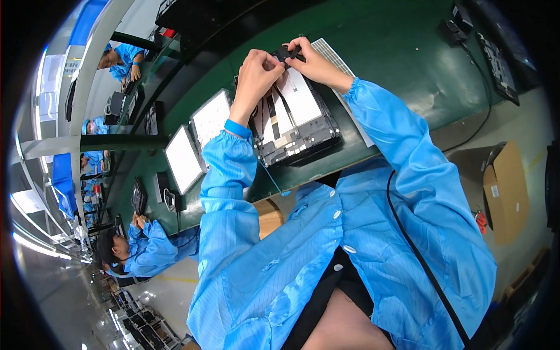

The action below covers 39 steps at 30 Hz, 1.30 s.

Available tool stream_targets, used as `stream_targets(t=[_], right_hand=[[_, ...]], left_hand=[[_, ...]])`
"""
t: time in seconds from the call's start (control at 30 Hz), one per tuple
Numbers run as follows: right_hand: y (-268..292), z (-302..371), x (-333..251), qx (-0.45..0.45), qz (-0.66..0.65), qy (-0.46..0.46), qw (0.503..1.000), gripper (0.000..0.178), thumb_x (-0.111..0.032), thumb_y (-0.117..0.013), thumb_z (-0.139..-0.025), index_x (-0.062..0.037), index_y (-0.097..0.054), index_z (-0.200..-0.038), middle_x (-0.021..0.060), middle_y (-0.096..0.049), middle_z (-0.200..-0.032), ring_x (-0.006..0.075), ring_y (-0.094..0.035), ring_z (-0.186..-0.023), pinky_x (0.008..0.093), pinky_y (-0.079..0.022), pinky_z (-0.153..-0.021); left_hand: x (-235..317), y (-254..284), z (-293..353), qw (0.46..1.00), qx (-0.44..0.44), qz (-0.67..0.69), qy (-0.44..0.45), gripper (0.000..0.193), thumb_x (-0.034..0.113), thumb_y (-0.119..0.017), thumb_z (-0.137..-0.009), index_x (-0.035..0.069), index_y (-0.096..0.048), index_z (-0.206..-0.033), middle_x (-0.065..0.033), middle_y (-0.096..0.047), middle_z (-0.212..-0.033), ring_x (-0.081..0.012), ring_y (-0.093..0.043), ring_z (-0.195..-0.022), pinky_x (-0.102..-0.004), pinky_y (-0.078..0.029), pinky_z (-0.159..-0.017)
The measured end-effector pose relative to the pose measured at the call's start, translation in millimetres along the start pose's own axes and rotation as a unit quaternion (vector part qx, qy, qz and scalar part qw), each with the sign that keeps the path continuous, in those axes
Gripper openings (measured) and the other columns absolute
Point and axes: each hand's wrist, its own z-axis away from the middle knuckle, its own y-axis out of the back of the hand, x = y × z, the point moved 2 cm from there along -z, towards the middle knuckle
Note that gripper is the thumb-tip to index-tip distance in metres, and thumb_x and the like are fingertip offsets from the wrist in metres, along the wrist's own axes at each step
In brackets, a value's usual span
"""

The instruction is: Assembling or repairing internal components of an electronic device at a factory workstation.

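Note:
A flat electronic device (300, 111) lies opened on the green workbench in front of me. White panels, black ribbon cables and a dark frame with small fittings show on it. My left hand (255, 79) is over its far left corner, thumb and fingertips pinched together; what they hold is too small to make out. At the far right corner, my right hand (315, 63) is closed with thumb and forefinger around a small black part (297, 53). The fingertips of both hands are close together. A blue wrist strap (238, 128) circles my left wrist.
Two white panels (185, 158) lie left of the device on the green bench (402, 64). A pale grid-like strip (335, 58) lies under my right forearm. A black adapter with cable (454, 32) and a dark frame (497, 69) are far right. Co-workers sit leftward; a cardboard box (506, 195) stands right.

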Motion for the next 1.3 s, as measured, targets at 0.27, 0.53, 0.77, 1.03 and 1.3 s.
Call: stream_targets(t=[0.27, 0.53, 0.77, 1.03, 1.3], right_hand=[[25.2, 68.6, -64.5, 0.036, 0.051, -0.019, 0.998, 0.030, -0.018, -0.073, -0.090, -0.0022, -0.051, -0.104, 0.0180, -0.067, -0.114, 0.0200, -0.061, -0.106, 0.0343, -0.046, -0.095], [-17.3, 25.8, -129.7, 0.010, -0.105, -0.012, 0.994, 0.031, 0.010, -0.063, -0.085, -0.0065, -0.041, -0.099, 0.0236, -0.053, -0.141, 0.0087, -0.057, -0.101, 0.0204, -0.049, -0.071], [-20.4, -146.2, -5.1, 0.070, -0.241, -0.094, 0.964, 0.032, 0.000, -0.069, -0.082, -0.0061, -0.046, -0.103, 0.0161, -0.063, -0.126, 0.0142, -0.058, -0.095, 0.0270, -0.048, -0.079], [-23.2, -219.4, 119.0, 0.090, 0.050, -0.075, 0.992, 0.045, -0.017, -0.074, -0.085, -0.0008, -0.051, -0.120, 0.0099, -0.057, -0.109, 0.0197, -0.055, -0.099, 0.0333, -0.046, -0.089], [74.7, -64.3, -60.1, -0.175, 0.017, -0.058, 0.983, 0.049, -0.046, -0.039, -0.106, -0.0072, -0.053, -0.132, 0.0150, -0.072, -0.108, 0.0168, -0.070, -0.083, 0.0276, -0.054, -0.079]], left_hand=[[-17.2, 20.3, 73.4, 0.970, 0.186, 0.115, -0.108, 0.033, 0.017, -0.065, -0.091, 0.004, -0.060, -0.121, -0.0181, -0.049, -0.142, -0.0361, -0.044, -0.135, -0.0439, -0.035, -0.110], [-50.7, -7.8, 108.0, 0.798, 0.289, 0.520, -0.094, 0.063, 0.029, -0.045, -0.103, 0.003, -0.020, -0.155, -0.0117, -0.007, -0.165, -0.0250, -0.010, -0.152, -0.0400, -0.011, -0.122], [-50.5, -49.9, 155.3, 0.899, 0.259, 0.351, -0.034, 0.053, 0.017, -0.058, -0.095, 0.003, -0.038, -0.141, -0.0179, -0.030, -0.149, -0.0338, -0.029, -0.141, -0.0433, -0.022, -0.118], [-40.0, -55.2, 154.8, 0.901, 0.227, 0.368, -0.042, 0.054, 0.013, -0.063, -0.091, 0.004, -0.042, -0.139, -0.0205, -0.030, -0.147, -0.0357, -0.031, -0.139, -0.0424, -0.027, -0.116], [-46.9, -35.9, 144.1, 0.900, 0.297, 0.309, -0.078, 0.040, 0.010, -0.060, -0.088, 0.002, -0.054, -0.127, -0.0189, -0.047, -0.137, -0.0323, -0.045, -0.128, -0.0396, -0.035, -0.108]])
